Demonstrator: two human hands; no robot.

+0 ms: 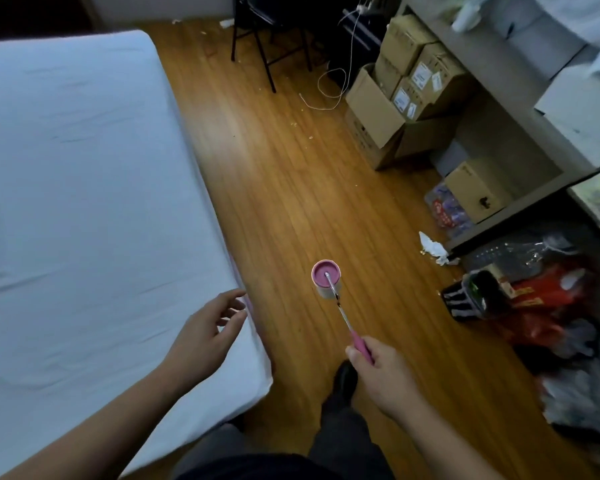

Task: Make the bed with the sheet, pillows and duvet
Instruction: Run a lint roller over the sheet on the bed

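Note:
The bed [84,202] fills the left side, covered by a white fitted sheet with light wrinkles. My left hand [208,332] hovers over the bed's near right edge, fingers relaxed and spread, holding nothing. My right hand [381,372] grips the pink handle of a lint roller [326,277], whose pink-capped roll points out over the wooden floor. No pillows or duvet are in view.
A wooden floor strip [291,168] runs beside the bed. Stacked cardboard boxes [402,95] and a grey shelf unit [499,81] line the right. Bags and wrappers [541,306] lie at the lower right, a black chair [267,36] and a white cable [329,88] at the back.

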